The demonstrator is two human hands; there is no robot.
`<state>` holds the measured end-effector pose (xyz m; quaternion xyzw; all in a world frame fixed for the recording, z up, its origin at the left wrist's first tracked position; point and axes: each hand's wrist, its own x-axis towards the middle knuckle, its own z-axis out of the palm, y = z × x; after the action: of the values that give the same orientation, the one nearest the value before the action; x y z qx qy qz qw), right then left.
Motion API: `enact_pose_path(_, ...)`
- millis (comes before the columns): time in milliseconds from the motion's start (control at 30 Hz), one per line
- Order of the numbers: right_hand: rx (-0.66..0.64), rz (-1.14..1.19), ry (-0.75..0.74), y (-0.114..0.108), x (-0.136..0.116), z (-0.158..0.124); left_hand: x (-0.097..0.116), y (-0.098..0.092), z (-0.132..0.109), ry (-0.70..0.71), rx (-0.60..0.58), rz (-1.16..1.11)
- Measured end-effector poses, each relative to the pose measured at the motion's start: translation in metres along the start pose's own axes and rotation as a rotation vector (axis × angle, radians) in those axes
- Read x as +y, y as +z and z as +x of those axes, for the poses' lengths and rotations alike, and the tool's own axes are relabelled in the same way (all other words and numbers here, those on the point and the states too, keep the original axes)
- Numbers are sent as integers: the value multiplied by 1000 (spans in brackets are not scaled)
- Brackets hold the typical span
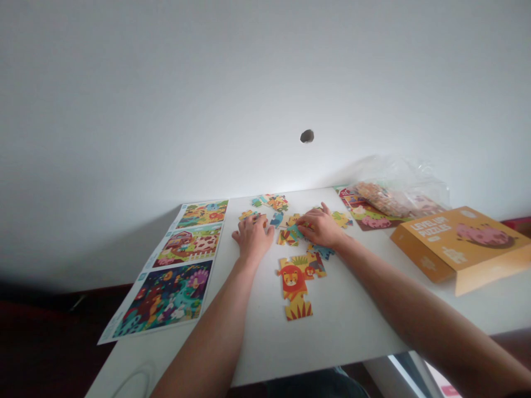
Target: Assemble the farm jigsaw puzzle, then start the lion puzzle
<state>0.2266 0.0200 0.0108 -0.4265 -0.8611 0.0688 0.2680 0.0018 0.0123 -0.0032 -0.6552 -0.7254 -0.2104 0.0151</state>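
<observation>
My left hand (254, 236) lies palm down on the white table, fingers a little apart, its tips on loose jigsaw pieces (246, 214). To the right, my right hand (321, 225) rests over more colourful pieces (290, 237), one finger raised and the others spread on them; its fingers partly cover what lies beneath. A blue piece (276, 219) sits between both hands. Nearer to me lies a joined section of puzzle with a lion (292, 279) on it. Blue pieces (322, 251) lie just below my right hand, and further pieces (274, 202) are scattered near the wall.
On the left, a printed sheet (188, 247) with three pictures overhangs the table edge. An orange puzzle box (464, 243) stands at right. Behind it, a clear bag of pieces (385, 199) lies on a farm picture (365, 216). The white wall (207, 110) bounds the table's far side.
</observation>
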Motion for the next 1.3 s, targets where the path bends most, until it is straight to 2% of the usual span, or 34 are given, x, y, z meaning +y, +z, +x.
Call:
enact_pose_path(100, 0, -13, -14, 0, 0, 0, 1, -1, -1, -6, -9, 38)
enact_pose_path(300, 5, -33, -6, 2, -1, -1, 5, 0, -3, 116, -102, 39)
enact_pose_path(433, 7, -82, 54, 4, -4, 3, 9, -1, -3, 89, -107, 8)
enact_pose_path(567, -11, -164, 182, 15, -6, 34, 10, -1, -3, 56, -91, -18)
enact_pose_path(667, -65, -173, 248, 30, -8, 66, 9, 0, -3, 52, -77, -25)
enact_pose_path(767, -149, -150, 266, 44, -12, 84, 7, 0, -4, 33, -53, -39)
enact_pose_path(867, -167, -98, 214, 51, -15, 83, 7, -1, -5, 21, -26, -62)
enact_pose_path(1000, -89, 30, 123, 49, -15, 73, 9, -3, -5, 33, -35, -68)
enact_pose_path(1100, -36, 22, 163, 48, -15, 70, 10, -4, -5, 38, -53, -69)
enact_pose_path(1300, -109, -70, 183, 51, -17, 71, 6, -3, -1, 14, -33, -116)
